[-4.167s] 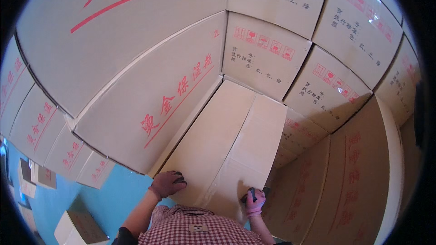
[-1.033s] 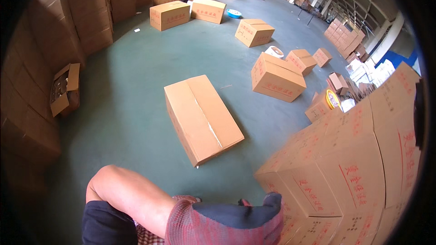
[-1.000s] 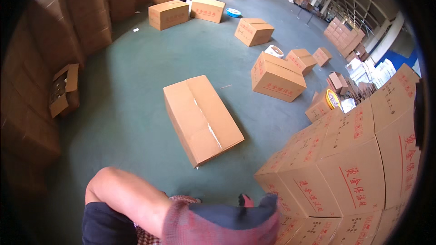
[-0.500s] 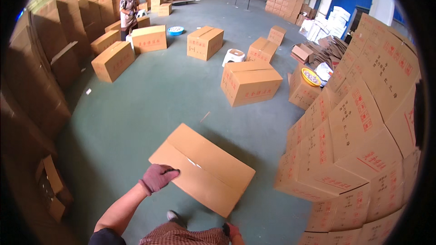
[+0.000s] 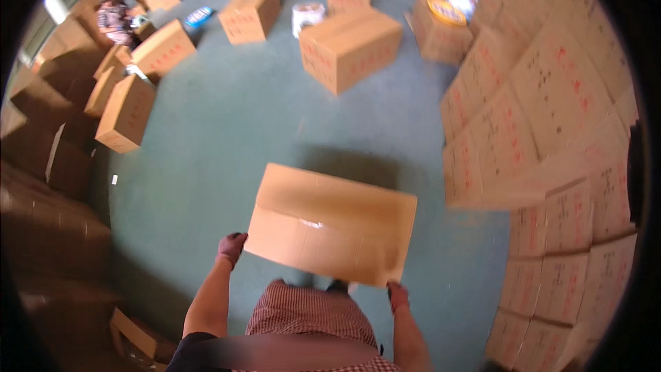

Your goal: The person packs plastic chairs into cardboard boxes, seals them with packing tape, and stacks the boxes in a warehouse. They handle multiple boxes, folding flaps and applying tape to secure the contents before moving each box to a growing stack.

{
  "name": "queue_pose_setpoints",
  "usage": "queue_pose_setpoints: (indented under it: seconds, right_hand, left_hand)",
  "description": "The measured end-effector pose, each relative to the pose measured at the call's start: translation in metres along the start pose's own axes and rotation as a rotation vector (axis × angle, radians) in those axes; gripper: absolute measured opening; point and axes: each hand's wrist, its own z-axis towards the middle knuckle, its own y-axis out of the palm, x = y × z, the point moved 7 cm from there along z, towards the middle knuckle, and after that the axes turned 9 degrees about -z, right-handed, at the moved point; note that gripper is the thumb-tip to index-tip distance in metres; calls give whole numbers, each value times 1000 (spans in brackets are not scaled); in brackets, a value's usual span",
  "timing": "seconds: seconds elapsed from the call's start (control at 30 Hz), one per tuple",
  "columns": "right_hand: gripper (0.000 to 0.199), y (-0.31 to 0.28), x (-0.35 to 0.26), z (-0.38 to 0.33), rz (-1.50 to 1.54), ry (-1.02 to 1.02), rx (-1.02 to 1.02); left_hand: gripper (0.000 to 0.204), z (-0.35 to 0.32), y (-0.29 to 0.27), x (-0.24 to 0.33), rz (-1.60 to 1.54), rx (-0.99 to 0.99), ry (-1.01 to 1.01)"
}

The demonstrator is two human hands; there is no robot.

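Head view: against the frame half a second earlier, the flat cardboard box [image 5: 332, 224] sat closer to the person and higher, filling the centre of the picture; the left hand [image 5: 231, 249], formerly on the box's top near corner, was now at its lower left corner; the right hand [image 5: 397, 296], scarcely seen before, was now in view at the lower right corner. The box was held clear of the green floor [image 5: 220, 138], its shadow lying behind it, tilted slightly down to the right. Left hand: gloved, arm extended forward, fingers curled shut on the box's edge. Right hand: gloved, forearm rising from the lower edge, fingers closed on the box's near corner; the exact grip was blurred. A stacked wall of cartons [image 5: 551, 151] stood to the right; loose cartons [image 5: 350, 47] lay well apart on the floor ahead; another person [image 5: 116, 19] was at the far left.
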Motion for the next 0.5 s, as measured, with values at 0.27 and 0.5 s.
queue_pose_setpoints:
  seconds: [0.27,0.5]
  right_hand:
    - [60,-13,12,80,-364,39,623]
    - [60,-14,53,154,-362,177,722]
  left_hand:
    - [50,163,34,-30,267,70,49]
    - [44,294,92,-103,-446,-86,-227]
